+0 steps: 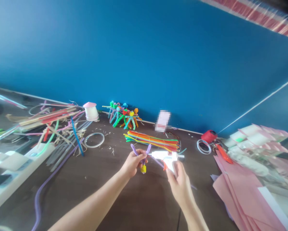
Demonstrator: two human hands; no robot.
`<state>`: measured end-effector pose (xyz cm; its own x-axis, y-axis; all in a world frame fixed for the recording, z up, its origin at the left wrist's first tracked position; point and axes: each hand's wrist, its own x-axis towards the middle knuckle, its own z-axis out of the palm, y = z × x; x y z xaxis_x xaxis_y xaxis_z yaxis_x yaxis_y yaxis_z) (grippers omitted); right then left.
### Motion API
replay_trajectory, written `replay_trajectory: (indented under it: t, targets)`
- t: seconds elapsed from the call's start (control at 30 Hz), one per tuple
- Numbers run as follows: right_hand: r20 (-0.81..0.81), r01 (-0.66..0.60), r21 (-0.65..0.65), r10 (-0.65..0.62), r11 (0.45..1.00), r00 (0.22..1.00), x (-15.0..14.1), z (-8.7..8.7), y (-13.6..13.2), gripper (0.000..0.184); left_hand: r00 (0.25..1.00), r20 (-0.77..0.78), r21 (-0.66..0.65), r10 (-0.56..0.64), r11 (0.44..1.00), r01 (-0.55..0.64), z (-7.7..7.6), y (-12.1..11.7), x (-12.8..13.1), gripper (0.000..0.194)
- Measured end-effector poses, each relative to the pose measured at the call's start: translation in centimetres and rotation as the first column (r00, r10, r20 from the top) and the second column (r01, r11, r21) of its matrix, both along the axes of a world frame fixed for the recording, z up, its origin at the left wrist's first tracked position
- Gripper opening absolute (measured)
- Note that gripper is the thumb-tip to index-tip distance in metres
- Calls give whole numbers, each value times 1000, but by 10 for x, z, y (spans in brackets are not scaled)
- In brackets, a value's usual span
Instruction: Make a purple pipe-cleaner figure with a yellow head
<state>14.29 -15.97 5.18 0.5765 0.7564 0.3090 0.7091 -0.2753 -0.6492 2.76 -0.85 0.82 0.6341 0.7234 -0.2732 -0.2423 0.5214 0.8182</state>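
My left hand (133,163) pinches a small purple pipe-cleaner figure (148,148). Two purple ends stick up from it, and a yellow head (143,169) hangs below my fingers. Wrapped around the handle of a white hot glue gun (164,156) is my right hand (179,176). The gun's nozzle points left and meets the figure near my left fingertips; whether it touches is too small to tell. An orange trigger shows by my right index finger, and a glue stick pokes out of the back. Just beyond both hands lies a bundle of colourful pipe cleaners (153,140).
Finished pipe-cleaner figures (124,115) stand against the blue wall. Loose pipe cleaners (59,118) pile up at left, near a power strip (21,175) and a pink-lidded cup (91,112). Pink sheets (242,192), wrapped rolls and a red spool (208,136) lie right.
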Motion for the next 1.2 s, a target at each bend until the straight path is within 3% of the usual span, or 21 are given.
replay_trajectory:
  t: [0.3,0.47,0.6,0.87,1.03,1.13,1.2]
  targets:
    - [-85,-3,21,5,1000,996,-6,-1,-3,29,1000,10,-19,10,1000,-10,-1,0,1,21]
    - [23,-47,69,45,997,999,-12,5,-1,29,999,-24,26,32,999,-31,-2,-1,1,20]
    - [166,-96,58,86,994,982,-17,7,-1,18,997,-51,88,57,995,-52,1,-4,1,19]
    - [380,-83,70,51,994,924,-16,-2,-2,20,992,-75,127,97,988,-87,3,-6,1,21]
    - [104,-140,142,126,980,987,-34,9,3,23,993,-30,50,118,992,-117,-5,-4,4,14]
    - [-118,-227,194,253,954,960,-47,19,9,32,989,-33,-4,146,989,-147,-9,-2,5,12]
    - [-219,-152,255,210,955,953,-46,21,9,32,989,-31,-23,142,989,-143,-8,0,4,14]
